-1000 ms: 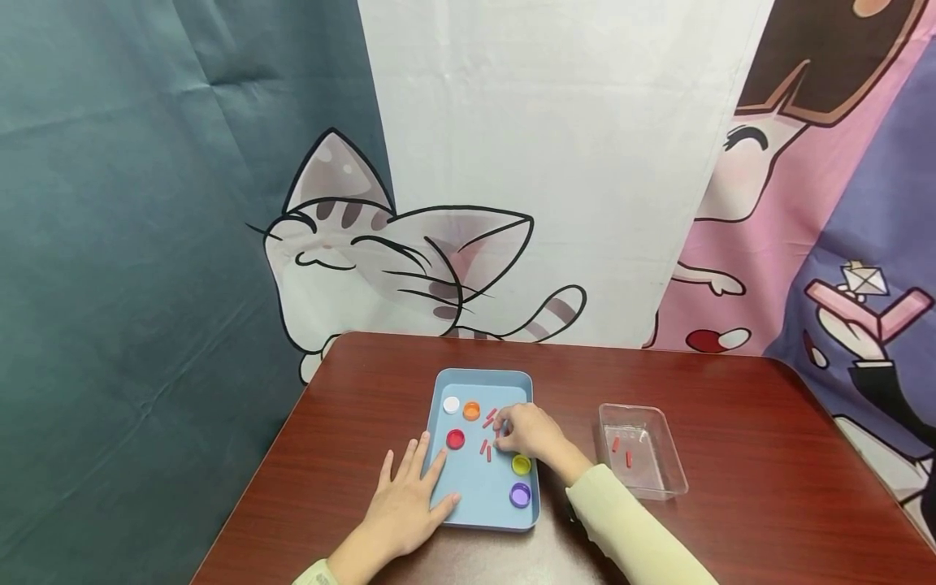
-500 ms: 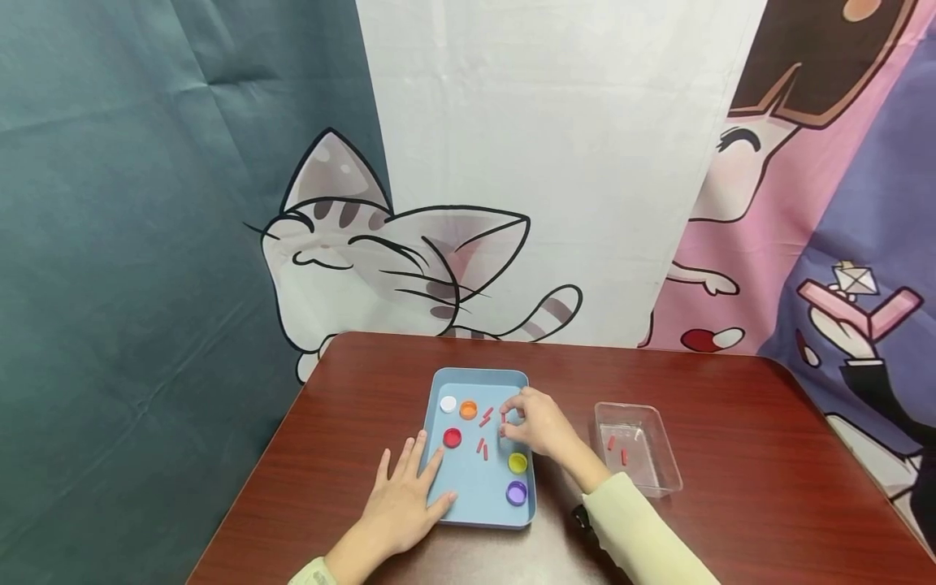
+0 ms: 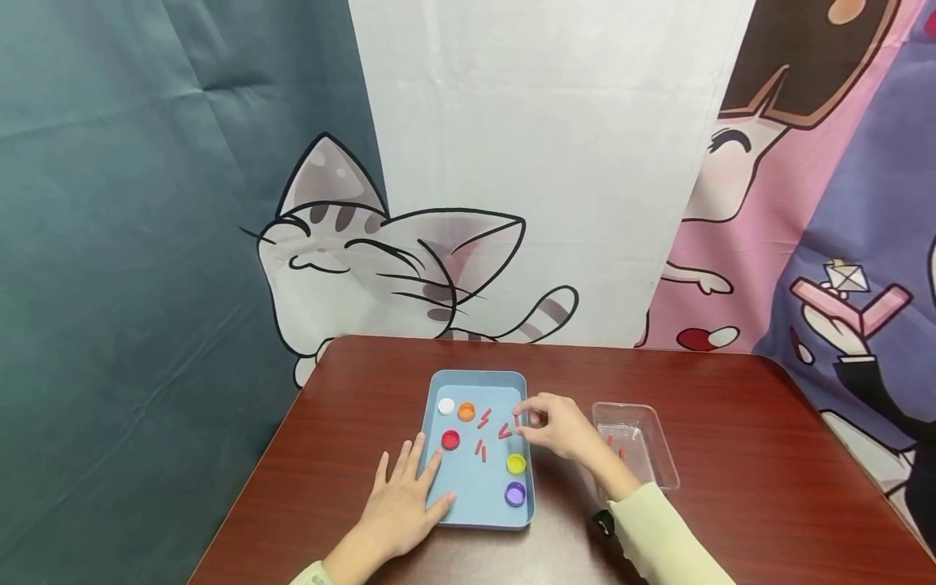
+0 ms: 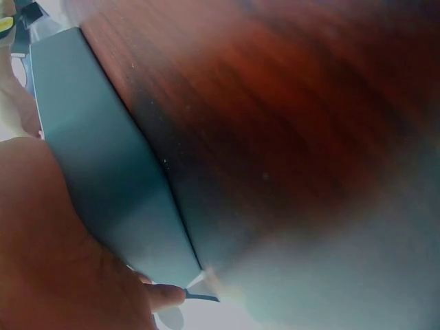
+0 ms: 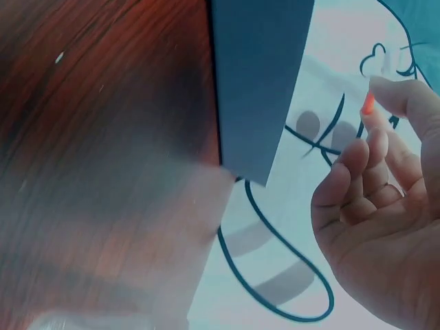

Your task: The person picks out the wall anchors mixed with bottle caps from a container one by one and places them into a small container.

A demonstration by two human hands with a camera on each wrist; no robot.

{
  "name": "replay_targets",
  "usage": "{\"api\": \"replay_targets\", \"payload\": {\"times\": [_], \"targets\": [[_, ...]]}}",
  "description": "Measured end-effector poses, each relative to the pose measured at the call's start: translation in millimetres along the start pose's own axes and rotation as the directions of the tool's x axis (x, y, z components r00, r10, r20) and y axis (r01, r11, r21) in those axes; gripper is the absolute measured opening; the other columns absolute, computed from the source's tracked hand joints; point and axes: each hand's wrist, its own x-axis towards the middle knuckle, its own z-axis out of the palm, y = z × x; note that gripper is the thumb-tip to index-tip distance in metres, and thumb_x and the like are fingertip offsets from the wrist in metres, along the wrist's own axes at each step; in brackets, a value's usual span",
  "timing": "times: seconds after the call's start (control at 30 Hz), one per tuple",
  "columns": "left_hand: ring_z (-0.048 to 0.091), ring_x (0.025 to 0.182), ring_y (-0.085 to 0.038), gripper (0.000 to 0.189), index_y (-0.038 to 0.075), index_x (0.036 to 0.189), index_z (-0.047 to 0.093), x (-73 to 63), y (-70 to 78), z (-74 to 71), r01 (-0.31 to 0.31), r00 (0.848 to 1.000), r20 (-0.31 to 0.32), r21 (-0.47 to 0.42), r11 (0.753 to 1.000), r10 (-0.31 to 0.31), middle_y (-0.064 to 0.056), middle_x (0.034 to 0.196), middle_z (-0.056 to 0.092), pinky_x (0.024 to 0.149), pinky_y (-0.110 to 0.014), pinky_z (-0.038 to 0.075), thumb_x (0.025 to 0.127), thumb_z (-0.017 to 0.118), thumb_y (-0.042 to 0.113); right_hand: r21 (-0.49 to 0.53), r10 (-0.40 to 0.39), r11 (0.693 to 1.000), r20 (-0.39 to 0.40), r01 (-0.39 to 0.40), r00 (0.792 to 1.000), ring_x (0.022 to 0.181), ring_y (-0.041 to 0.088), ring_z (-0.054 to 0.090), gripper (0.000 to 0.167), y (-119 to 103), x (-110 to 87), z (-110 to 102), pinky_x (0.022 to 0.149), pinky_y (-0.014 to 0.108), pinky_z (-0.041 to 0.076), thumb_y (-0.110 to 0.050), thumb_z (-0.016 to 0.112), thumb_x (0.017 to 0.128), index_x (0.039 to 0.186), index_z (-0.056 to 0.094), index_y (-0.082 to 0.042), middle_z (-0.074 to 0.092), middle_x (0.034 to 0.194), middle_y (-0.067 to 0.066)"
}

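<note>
In the head view my left hand [image 3: 400,504] rests with straight, spread fingers on the left edge of a blue tray [image 3: 478,516]. My right hand [image 3: 559,424] is over the tray's right rim. Between thumb and index finger it pinches a small red stick [image 5: 368,103], seen best in the right wrist view. On the tray lie several more red sticks [image 3: 483,453], roughly in pairs. Around them sit small round caps: a white cap [image 3: 446,405], an orange cap [image 3: 466,412], a red cap [image 3: 450,439], a yellow cap [image 3: 516,464] and a purple cap [image 3: 515,494].
A clear plastic box [image 3: 661,455] stands right of the tray, partly behind the right forearm, with red sticks in it. Both stand on a dark reddish wooden table [image 3: 351,406]. Behind the table hangs a printed cloth [image 3: 556,162] with cartoon figures.
My right hand has moved right, from over the tray's sticks to its right rim, pinching a red stick. Red sticks now show where that hand was. My left hand stays put.
</note>
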Motion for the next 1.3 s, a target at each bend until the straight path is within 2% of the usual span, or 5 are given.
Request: {"api": "replay_targets", "payload": {"times": [0.13,0.33,0.77,1.07,1.3], "targets": [[0.024,0.151,-0.041,0.072,0.015,0.154,0.045,-0.7,-0.2,0.1,0.001,1.0,0.007,0.001,1.0,-0.001,-0.018,0.166,0.023,0.117,-0.069,0.013,0.099,0.047,0.061,0.01,-0.012,1.0,-0.028,0.012,1.0,0.066,0.003,0.048,0.02,5,-6.9,-8,0.06,0.021,0.043,-0.011,0.085,0.078,0.097,0.077,-0.013,0.052,0.07,-0.008],[0.024,0.151,-0.041,0.071,0.015,0.154,0.045,-0.1,-1.3,0.6,0.002,1.0,0.002,0.008,1.0,-0.002,-0.018,0.166,0.023,0.117,-0.068,0.013,0.099,0.047,0.061,0.037,0.047,0.998,-0.035,-0.046,0.998,0.062,0.003,0.048,0.022,12,-15.9,-21,0.057,0.021,0.042,-0.012,0.084,0.08,0.1,0.077,-0.013,0.051,0.069,-0.011],[0.023,0.151,-0.041,0.071,0.015,0.154,0.045,-0.2,-2.0,1.8,0.001,1.0,0.004,0.008,1.0,-0.001,-0.018,0.166,0.023,0.117,-0.069,0.013,0.1,0.047,0.061,0.07,0.112,0.992,-0.049,-0.109,0.992,0.061,0.005,0.049,0.022,27,-36.5,-50,0.052,0.022,0.04,-0.014,0.083,0.082,0.102,0.075,-0.02,0.053,0.069,-0.008],[0.024,0.151,-0.041,0.071,0.015,0.154,0.045,1.8,-2.1,2.2,-0.003,1.0,-0.001,0.011,1.0,0.003,-0.018,0.166,0.022,0.117,-0.069,0.013,0.1,0.046,0.061,0.033,0.134,0.991,-0.076,-0.132,0.988,0.057,0.004,0.048,0.024,39,-48.2,-67,0.048,0.022,0.039,-0.016,0.084,0.082,0.101,0.074,-0.027,0.054,0.068,-0.009],[0.024,0.151,-0.041,0.071,0.015,0.153,0.046,1.3,-2.5,2.4,-0.001,1.0,0.002,0.01,1.0,0.001,-0.018,0.166,0.023,0.117,-0.069,0.014,0.099,0.046,0.062,0.077,0.132,0.989,-0.069,-0.127,0.989,0.055,0.004,0.048,0.022,46,-57.8,-77,0.046,0.022,0.039,-0.015,0.083,0.084,0.102,0.074,-0.022,0.054,0.066,-0.006]]}}
